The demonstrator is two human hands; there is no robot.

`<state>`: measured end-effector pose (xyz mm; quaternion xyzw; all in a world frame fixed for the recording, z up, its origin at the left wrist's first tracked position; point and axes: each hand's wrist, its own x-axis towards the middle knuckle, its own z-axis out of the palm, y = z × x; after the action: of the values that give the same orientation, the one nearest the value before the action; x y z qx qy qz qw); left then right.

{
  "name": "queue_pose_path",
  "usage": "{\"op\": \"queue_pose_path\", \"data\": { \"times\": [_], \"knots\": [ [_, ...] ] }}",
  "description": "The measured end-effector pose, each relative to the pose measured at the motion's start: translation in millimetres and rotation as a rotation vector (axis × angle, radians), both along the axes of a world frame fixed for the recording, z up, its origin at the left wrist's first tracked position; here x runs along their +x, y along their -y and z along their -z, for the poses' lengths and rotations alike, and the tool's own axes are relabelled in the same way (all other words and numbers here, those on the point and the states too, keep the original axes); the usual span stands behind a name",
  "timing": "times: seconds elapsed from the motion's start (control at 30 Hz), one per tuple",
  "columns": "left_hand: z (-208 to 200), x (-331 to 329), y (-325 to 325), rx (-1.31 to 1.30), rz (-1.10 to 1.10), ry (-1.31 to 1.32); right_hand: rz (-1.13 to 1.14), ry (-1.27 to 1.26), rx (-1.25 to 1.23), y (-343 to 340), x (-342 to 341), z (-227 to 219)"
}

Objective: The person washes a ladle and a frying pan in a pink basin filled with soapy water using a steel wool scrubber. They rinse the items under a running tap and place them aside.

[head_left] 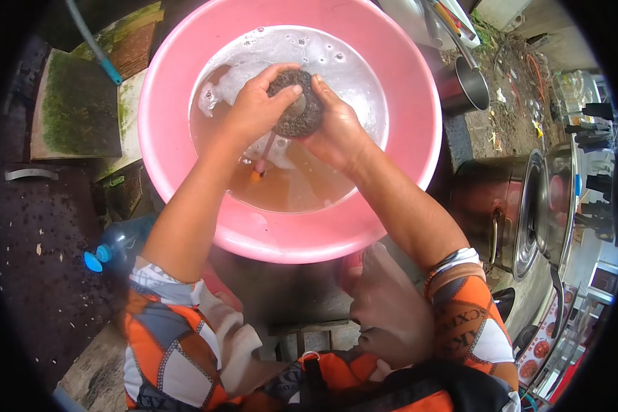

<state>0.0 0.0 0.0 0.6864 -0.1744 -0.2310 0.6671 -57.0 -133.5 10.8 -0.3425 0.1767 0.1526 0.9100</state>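
Observation:
Both hands are over a large pink basin (408, 103) of brownish, sudsy water (309, 182). Between them is a dark, round, rough-textured disc (302, 127) with a paler middle; its kind I cannot make out. My left hand (254, 106) is closed on its left side, thumb pressed across the face near the middle. My right hand (340, 130) grips the right edge, thumb up along the rim. Below the disc, a thin rod (261, 163) with an orange end shows in the water; whether it joins the disc is unclear. White foam (353, 72) covers the far part of the water.
A clear plastic bottle (127, 240) with a blue cap lies left of the basin. Mossy boards (79, 106) and a hose (93, 44) are at the far left. On the right stand a metal cup (463, 86) and a large steel pot (491, 209).

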Motion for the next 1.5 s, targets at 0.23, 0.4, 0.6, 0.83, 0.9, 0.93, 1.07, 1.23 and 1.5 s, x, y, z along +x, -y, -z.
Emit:
{"op": "queue_pose_path", "data": {
  "times": [0.23,0.4,0.6,0.83,0.9,0.93,1.07,1.23,1.5],
  "knots": [
    [9,6,0,-0.077,-0.039,0.164,0.046,0.021,0.002,6,5,2],
    [3,0,-3,-0.022,-0.032,0.137,0.03,-0.014,-0.014,1,4,-3],
    [10,0,-6,-0.002,-0.027,0.081,0.023,0.001,-0.003,1,1,3],
    [5,-11,-8,0.001,-0.079,0.124,0.028,-0.018,0.04,3,-1,3],
    [10,-12,-7,0.012,-0.122,0.142,0.018,-0.014,0.042,2,-1,5],
    [10,-12,-6,-0.002,-0.129,0.107,0.022,-0.015,0.037,1,-1,6],
    [1,-20,-1,0.082,-0.201,0.084,-0.005,-0.033,-0.028,-5,-2,-5],
    [5,-13,-3,0.053,-0.169,0.041,0.013,-0.028,-0.036,-6,-4,-7],
    [-6,-14,-16,0.01,0.022,0.065,0.015,-0.017,0.13,5,-1,-2]
  ]
}}
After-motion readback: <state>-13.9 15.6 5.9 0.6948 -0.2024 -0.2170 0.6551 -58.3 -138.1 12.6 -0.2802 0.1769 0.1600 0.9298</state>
